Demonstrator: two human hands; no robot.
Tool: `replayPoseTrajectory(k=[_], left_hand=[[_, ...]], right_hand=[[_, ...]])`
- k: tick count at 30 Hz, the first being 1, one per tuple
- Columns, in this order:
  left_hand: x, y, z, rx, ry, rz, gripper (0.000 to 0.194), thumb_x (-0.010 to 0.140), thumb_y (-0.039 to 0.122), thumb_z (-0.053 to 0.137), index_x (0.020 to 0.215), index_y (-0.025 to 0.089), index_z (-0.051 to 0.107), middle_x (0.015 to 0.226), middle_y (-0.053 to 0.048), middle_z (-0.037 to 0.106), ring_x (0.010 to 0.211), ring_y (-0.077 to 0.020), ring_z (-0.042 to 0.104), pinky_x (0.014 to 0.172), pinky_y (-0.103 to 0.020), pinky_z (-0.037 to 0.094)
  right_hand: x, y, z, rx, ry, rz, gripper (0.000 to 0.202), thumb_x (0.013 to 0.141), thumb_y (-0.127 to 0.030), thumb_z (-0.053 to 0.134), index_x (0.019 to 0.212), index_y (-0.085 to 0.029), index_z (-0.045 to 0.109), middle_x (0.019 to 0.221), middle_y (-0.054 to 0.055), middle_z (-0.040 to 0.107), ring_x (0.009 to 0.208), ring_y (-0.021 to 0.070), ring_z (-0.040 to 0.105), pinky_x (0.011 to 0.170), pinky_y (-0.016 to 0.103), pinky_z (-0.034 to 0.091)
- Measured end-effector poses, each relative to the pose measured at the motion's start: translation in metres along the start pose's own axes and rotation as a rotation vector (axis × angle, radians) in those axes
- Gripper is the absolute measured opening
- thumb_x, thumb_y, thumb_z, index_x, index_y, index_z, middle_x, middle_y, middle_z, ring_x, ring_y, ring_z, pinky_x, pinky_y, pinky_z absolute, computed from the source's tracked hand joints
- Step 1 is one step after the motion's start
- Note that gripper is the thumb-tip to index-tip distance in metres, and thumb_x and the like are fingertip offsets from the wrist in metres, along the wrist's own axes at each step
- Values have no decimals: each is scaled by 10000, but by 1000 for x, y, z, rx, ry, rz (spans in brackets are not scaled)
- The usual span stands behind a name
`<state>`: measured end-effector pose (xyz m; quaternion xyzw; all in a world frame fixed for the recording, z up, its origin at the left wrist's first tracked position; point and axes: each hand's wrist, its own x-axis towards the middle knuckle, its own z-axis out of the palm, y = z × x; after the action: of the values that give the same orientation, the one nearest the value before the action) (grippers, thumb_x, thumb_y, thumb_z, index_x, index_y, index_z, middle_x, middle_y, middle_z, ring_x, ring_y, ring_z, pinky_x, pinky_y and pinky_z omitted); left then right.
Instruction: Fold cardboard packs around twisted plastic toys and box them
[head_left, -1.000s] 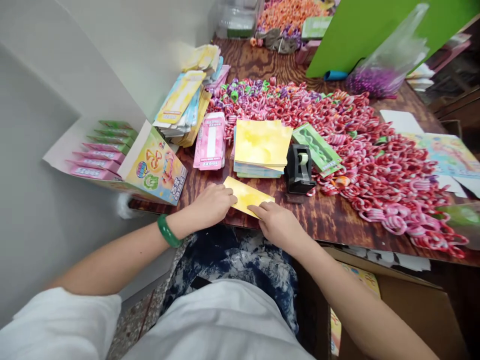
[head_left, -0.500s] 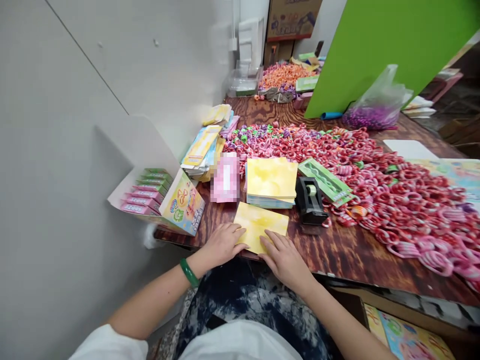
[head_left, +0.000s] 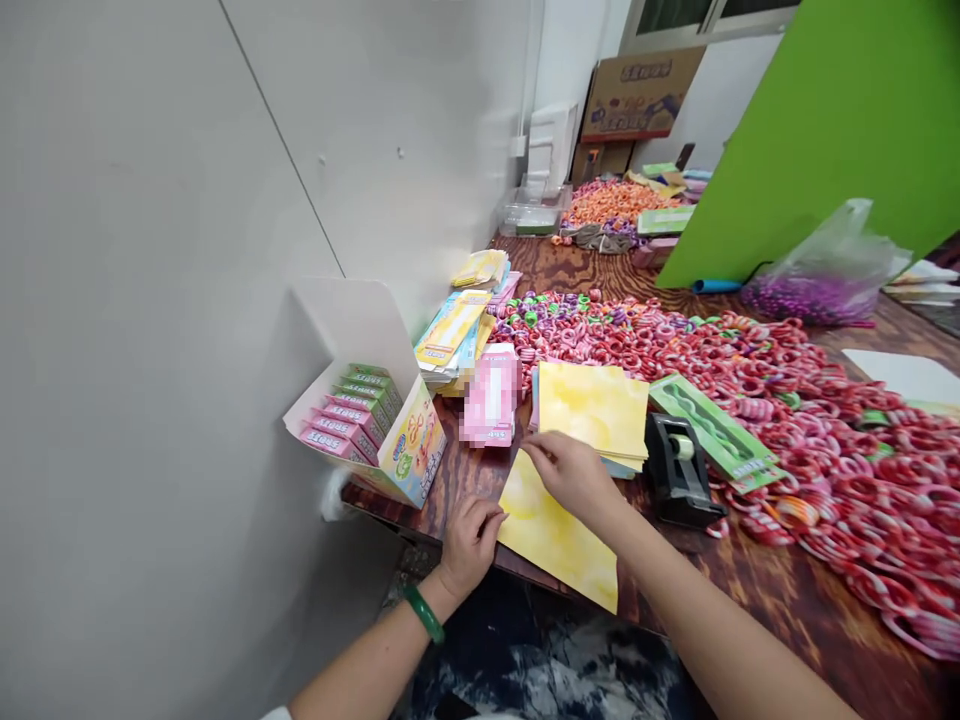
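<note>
Yellow sheet [head_left: 559,540] was pinched at its far corner and left edge

The dark wood-grained table [head_left: 780,590] ran under everything. A green panel [head_left: 825,130] leaned across its back right. In front of that spread a long heap of striped loops [head_left: 615,335], mostly red and pink. At the left stood an open display box [head_left: 420,455] with pink and green packets upright inside. Near the middle was a yellow-topped stack [head_left: 592,405].

The yellow sheet lay just in front of that stack, slanting toward the table's near edge. Its upper-left corner sat at the tips of the right hand [head_left: 566,475], whose thumb and forefinger were drawn narrow on it, the forearm crossing the sheet's right side. The left hand [head_left: 472,540] was curled below, thumb and forefinger closed on the left edge; most of the sheet stretched to the right of those fingertips.

A green packet [head_left: 716,430] and a black tape dispenser [head_left: 679,475] stood right of the stack, and pink packs [head_left: 491,400], partly pixelated, to its left. Smallest was the green bangle [head_left: 424,613] on the left wrist.
</note>
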<state>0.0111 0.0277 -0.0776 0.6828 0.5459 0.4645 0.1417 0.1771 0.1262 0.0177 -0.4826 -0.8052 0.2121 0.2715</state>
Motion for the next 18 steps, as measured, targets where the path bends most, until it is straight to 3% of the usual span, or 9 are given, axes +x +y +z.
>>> replayPoseTrajectory(k=[4, 7, 9, 13, 16, 18], left_hand=[[1, 0, 0, 52, 21, -21, 179, 939, 187, 484, 899, 180, 658, 862, -69, 662, 843, -190, 620, 756, -322, 512], [0, 1, 0, 117, 31, -9, 161, 935, 227, 490, 941, 192, 647, 890, -74, 673, 857, -216, 619, 780, -364, 489], [0, 2, 1, 141, 40, 4, 149, 932, 242, 490, 948, 205, 635, 884, -67, 674, 850, -225, 620, 809, -387, 470], [-1, 1, 5, 137, 69, 8, 144, 936, 249, 468, 946, 230, 610, 859, -46, 672, 827, -221, 618, 851, -401, 428], [-4, -4, 11, 115, 99, 31, 159, 937, 264, 449, 940, 242, 607, 843, -39, 677, 819, -221, 616, 874, -408, 404], [-6, -8, 17, 107, 130, 40, 170, 930, 270, 439, 932, 247, 607, 830, -44, 678, 816, -227, 616, 884, -417, 394]], right_hand=[[106, -33, 15, 44, -11, 211, 277, 914, -298, 523, 727, -187, 695, 789, 62, 728, 811, 213, 671, 744, 285, 461], [178, -37, 33, 58, 64, 336, 274, 933, -288, 497, 806, -166, 708, 873, 94, 740, 867, 217, 675, 757, 279, 455], [217, -33, 43, 79, 108, 431, 322, 944, -373, 495, 899, -141, 715, 963, 139, 737, 925, 246, 674, 770, 300, 464], [267, -22, 59, 178, 123, 540, 440, 860, -525, 620, 1065, -143, 693, 1028, 129, 735, 976, 237, 675, 792, 284, 480], [286, -13, 72, 251, 108, 582, 452, 814, -479, 710, 1108, -139, 670, 1046, 106, 729, 968, 214, 677, 816, 288, 497], [294, -7, 79, 290, 99, 613, 404, 859, -435, 683, 1127, -135, 647, 1077, 95, 707, 944, 198, 674, 825, 332, 527]])
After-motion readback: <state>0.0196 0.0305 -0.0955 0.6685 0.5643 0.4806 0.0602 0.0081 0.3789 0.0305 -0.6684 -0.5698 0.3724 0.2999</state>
